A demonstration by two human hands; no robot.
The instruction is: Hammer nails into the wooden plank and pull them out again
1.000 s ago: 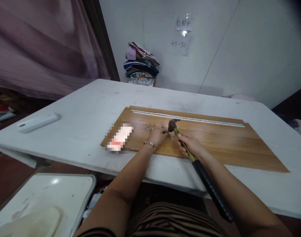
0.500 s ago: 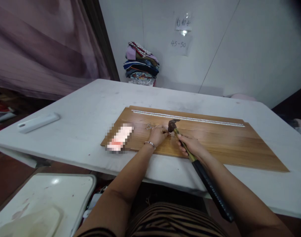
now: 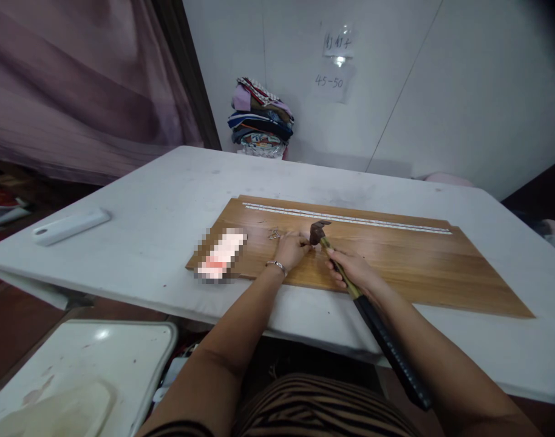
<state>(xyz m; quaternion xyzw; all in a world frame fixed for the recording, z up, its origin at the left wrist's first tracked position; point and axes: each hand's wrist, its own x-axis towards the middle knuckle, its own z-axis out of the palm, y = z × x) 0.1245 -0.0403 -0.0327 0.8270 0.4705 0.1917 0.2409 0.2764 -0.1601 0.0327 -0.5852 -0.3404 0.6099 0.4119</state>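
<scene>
A claw hammer (image 3: 381,332) with a rusty brown head, olive shaft and black grip is in my right hand (image 3: 353,267), which is closed round the shaft close below the head. The black grip end points back toward my body. My left hand (image 3: 292,249) rests on the wooden board (image 3: 396,261), thumb and fingers pinched just left of the hammer head. Between those fingertips is what seems to be a nail, mostly hidden. Several loose nails (image 3: 274,233) lie on the board just beyond my left wrist, and a single nail (image 3: 262,221) lies farther off.
Two white measuring strips (image 3: 345,218) run along the board's far edge. A blurred-out pink and white item (image 3: 220,255) lies on its left end. The white-covered table (image 3: 136,267) holds a white handle-like object (image 3: 71,227). A white stool (image 3: 122,340) stands at lower left; folded cloths (image 3: 260,118) are stacked behind.
</scene>
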